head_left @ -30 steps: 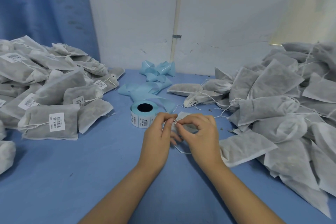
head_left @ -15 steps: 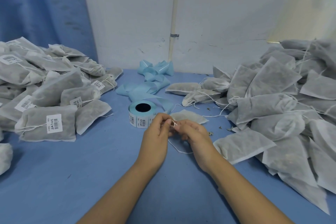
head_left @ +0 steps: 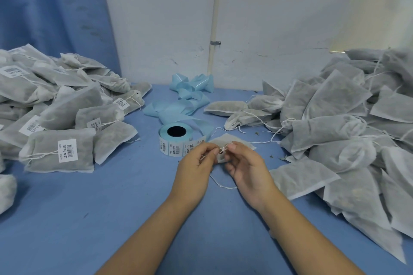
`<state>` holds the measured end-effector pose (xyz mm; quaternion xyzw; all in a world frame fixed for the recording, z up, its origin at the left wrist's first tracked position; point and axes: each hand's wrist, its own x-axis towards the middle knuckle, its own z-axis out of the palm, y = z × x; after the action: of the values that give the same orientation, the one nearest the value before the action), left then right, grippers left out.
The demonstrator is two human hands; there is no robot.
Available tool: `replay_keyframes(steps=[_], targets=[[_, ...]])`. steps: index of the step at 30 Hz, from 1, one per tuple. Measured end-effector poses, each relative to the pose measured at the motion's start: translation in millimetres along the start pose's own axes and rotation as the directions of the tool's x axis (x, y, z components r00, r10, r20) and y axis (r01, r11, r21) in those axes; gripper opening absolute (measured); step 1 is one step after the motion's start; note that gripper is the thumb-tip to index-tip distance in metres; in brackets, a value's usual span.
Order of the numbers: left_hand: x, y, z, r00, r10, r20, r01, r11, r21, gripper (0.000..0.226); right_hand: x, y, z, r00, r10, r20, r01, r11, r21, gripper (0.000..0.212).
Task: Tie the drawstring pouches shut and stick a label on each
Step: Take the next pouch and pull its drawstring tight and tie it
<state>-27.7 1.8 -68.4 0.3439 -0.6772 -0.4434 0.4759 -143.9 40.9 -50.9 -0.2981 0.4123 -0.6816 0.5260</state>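
A grey-white fabric pouch (head_left: 232, 140) lies on the blue table just past my hands, its gathered neck toward me. My left hand (head_left: 196, 163) and my right hand (head_left: 248, 168) meet at that neck, each pinching the thin white drawstring (head_left: 221, 184), which loops down onto the table between my wrists. The roll of barcode labels (head_left: 175, 140) on light-blue backing stands just left of the pouch. Whether a knot is formed is hidden by my fingers.
A heap of labelled pouches (head_left: 58, 118) fills the left side. A larger heap of unlabelled pouches (head_left: 346, 136) covers the right. Spent light-blue backing tape (head_left: 187, 98) curls behind the roll, near the white wall (head_left: 268, 18). A blue curtain (head_left: 49, 6) hangs at left.
My hands have drawn slightly apart at the pouch neck, with the string pulled between them. The pouch body now shows more beyond my fingers.
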Motion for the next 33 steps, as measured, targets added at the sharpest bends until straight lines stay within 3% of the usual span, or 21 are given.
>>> replay_keyframes(steps=[7, 13, 18, 22, 27, 31, 33], targets=[[0, 3, -1, 1.000, -0.024, 0.006, 0.024, 1.000, -0.013, 0.015, 2, -2, -5, 0.998, 0.037, -0.049, -0.025, 0.975, 0.220, 0.010], [0, 6, 0, 1.000, -0.019, 0.024, 0.018, 1.000, 0.008, 0.017, 3, -1, -6, 0.998, 0.037, -0.054, -0.020, 0.957, 0.290, 0.024], [0, 6, -2, 1.000, -0.028, 0.011, 0.028, 0.999, 0.029, 0.013, 3, -1, -5, 0.998, 0.039, -0.043, -0.025, 0.957, 0.288, 0.023], [-2, 3, 0, 0.999, 0.012, -0.037, -0.003, 0.974, 0.228, 0.006, 3, -2, -3, 1.000, 0.018, -0.024, -0.009, 0.949, 0.317, 0.011], [-2, 4, -3, 0.968, 0.039, -0.246, 0.029, 0.962, 0.270, 0.024, 1, 2, 4, 0.999, 0.035, 0.031, -0.041, 0.975, 0.216, 0.015], [-1, 4, -10, 0.949, 0.076, -0.306, 0.002, 0.969, 0.246, 0.039, -1, 2, 6, 0.998, 0.033, 0.058, -0.042, 0.989, 0.145, 0.020], [0, 2, -13, 0.938, 0.069, -0.340, 0.014, 0.972, 0.235, 0.040, -1, 2, 4, 1.000, -0.022, 0.022, 0.021, 0.999, 0.030, 0.024]])
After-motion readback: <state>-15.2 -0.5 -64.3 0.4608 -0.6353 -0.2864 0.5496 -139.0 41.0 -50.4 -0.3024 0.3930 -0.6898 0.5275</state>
